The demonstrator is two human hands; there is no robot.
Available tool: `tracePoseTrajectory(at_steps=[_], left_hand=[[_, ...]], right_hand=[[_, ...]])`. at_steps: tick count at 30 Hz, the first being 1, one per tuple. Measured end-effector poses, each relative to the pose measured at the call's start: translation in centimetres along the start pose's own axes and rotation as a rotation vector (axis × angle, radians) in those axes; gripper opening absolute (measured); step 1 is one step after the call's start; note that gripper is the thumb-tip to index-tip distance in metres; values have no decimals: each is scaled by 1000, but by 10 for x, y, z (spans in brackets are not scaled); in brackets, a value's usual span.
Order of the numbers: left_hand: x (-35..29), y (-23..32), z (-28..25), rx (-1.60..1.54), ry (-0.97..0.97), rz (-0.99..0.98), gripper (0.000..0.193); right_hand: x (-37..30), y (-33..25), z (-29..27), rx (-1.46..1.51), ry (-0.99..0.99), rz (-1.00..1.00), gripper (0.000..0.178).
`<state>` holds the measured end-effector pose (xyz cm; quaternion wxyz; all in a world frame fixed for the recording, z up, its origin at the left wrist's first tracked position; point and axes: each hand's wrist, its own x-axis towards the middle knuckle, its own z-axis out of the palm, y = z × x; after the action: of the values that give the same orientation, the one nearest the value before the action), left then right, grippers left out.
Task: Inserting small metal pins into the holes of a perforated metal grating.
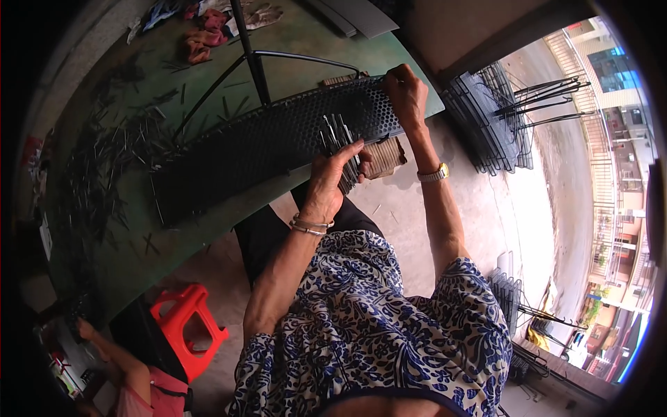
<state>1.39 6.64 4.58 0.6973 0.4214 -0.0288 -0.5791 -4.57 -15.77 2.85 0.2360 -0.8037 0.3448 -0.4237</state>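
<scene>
1. Black perforated metal panel is stretching slantwise along the near edge of the green tabletop, its right end lying beneath the right hand.
2. Left hand is grasping a bundle of thin metal strips, thumb lying across them; the bundle is fanning out over the panel's near edge.
3. Right hand is curling its fingers tightly at the panel's far right corner; whether they are pinching anything, I cannot tell.
4. Corrugated cardboard is poking out from under the panel, just beside the left hand.
5. Loose dark strips are littering the tabletop's left side, while a black tubular frame is standing behind the panel.
6. Down at the lower left, a red plastic stool is standing near a co-worker in pink, whose arm is reaching toward the table's end.
</scene>
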Motion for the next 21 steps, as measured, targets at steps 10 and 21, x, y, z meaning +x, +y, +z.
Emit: tracePoseTrajectory(at_steps=[10, 21], left_hand=[[-3, -1, 3, -4, 15, 35, 16], [0, -2, -4, -2, -3, 62, 17]], right_hand=[[-6, -2, 8, -134, -101, 19, 15], [-23, -7, 1, -415, -130, -51, 21]])
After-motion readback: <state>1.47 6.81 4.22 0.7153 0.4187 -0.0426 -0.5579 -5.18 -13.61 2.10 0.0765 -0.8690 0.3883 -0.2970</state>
